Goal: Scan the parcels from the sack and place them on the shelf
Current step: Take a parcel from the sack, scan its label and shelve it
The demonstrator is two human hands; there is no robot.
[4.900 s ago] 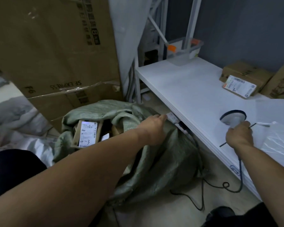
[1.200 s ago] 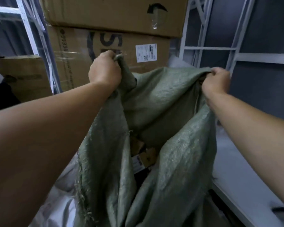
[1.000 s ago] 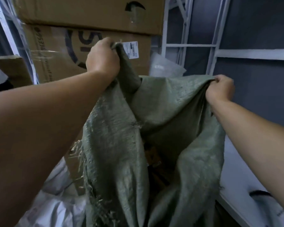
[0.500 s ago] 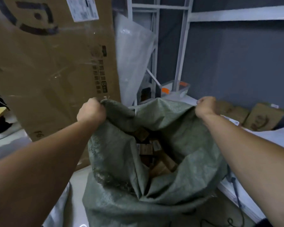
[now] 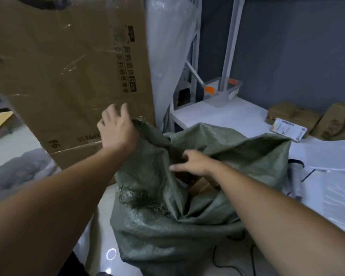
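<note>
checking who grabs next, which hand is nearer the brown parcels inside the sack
Right. The right hand hovers in the mouth of the sack, just above the brown parcels; the left hand is up at the raised rim, farther left.

White shelf (image 5: 217, 114) carries a clear bin (image 5: 221, 92) at its far corner, two brown parcels (image 5: 293, 114) by the wall, and a scanner (image 5: 296, 176) and clear bags (image 5: 337, 196) nearer. On the pale floor (image 5: 18, 140) stand a green sack (image 5: 167, 226) and a tall carton (image 5: 68, 76)

Green woven sack (image 5: 167, 226) standing open on floor, brown parcels (image 5: 199, 186) inside, beside white shelf (image 5: 227, 116)
</note>
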